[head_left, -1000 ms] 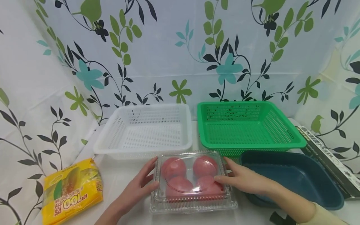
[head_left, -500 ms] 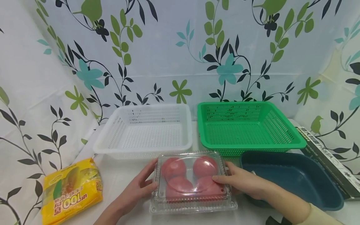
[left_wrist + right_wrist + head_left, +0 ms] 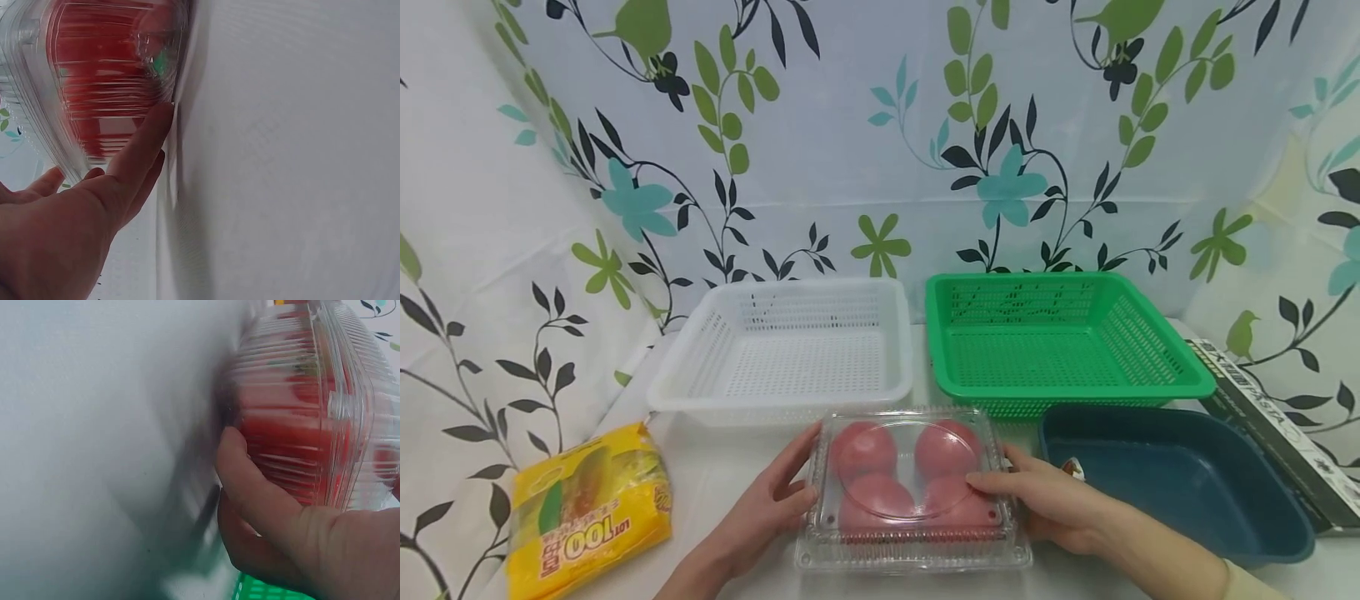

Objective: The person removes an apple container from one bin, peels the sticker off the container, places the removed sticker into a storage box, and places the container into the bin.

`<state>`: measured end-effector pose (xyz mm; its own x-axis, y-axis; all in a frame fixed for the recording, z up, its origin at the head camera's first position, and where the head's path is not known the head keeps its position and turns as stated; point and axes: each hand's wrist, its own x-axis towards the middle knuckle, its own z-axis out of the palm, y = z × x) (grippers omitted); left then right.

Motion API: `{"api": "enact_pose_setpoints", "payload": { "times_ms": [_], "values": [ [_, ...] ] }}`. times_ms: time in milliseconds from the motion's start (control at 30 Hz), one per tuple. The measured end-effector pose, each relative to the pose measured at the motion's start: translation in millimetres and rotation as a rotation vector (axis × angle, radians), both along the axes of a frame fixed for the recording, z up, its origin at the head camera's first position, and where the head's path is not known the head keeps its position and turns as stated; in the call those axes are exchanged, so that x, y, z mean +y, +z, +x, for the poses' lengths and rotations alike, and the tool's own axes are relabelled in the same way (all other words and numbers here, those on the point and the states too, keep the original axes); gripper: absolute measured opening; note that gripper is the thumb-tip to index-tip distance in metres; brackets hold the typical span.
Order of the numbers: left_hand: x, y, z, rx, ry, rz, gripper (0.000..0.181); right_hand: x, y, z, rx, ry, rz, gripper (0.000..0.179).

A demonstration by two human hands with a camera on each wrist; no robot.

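Observation:
A clear plastic clamshell box (image 3: 917,557) sits at the front middle of the table, with its lid down. Through it show several round red fruits (image 3: 876,500) that look like tomatoes. My left hand (image 3: 771,504) holds the box's left side, and in the left wrist view its fingers (image 3: 147,134) lie against the ribbed wall. On the opposite side my right hand (image 3: 1060,500) grips the box, thumb over the lid. Other right-hand fingers (image 3: 256,494) reach the lower wall in the right wrist view. Parts of both hands are hidden by the box.
Behind the box stand a white basket (image 3: 797,358) and a green basket (image 3: 1037,354). A dark blue tub (image 3: 1180,483) is at the right, with a small wrapped item (image 3: 1073,468) by its left edge. Beyond lies a long pasta box (image 3: 1277,425). A yellow packet (image 3: 587,512) lies left.
The right hand has shifted slightly at the box's side, its thumb a little farther in over the lid. The wrapped item by the tub has come into sight. The box has barely moved.

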<state>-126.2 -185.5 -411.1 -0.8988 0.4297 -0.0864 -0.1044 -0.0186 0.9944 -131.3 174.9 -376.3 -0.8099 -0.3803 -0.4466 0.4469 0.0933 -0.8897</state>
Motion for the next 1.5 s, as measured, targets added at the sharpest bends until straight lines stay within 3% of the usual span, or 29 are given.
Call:
{"api": "enact_pose_setpoints", "payload": {
  "times_ms": [333,667,900,1233,1500],
  "values": [
    [-1.4,7.1,6.1,0.001,0.024,-0.002,0.082,4.0,2.0,4.2,-0.009,0.015,-0.037,0.086],
    [-3.2,17.6,13.3,0.004,0.045,0.008,0.081,8.2,13.5,10.6,0.004,0.037,-0.023,0.083],
    [-5.2,25.5,17.2,0.061,0.04,0.028,0.08,13.0,21.4,12.8,0.02,0.06,-0.031,0.08],
    [-4.8,44.2,19.9,0.099,0.077,0.021,0.08,17.4,32.5,14.2,0.06,0.117,-0.08,0.074],
    [-3.5,63.4,15.0,0.134,0.108,-0.037,0.072,13.2,48.6,11.6,0.107,0.052,-0.017,0.077]
  ]
}}
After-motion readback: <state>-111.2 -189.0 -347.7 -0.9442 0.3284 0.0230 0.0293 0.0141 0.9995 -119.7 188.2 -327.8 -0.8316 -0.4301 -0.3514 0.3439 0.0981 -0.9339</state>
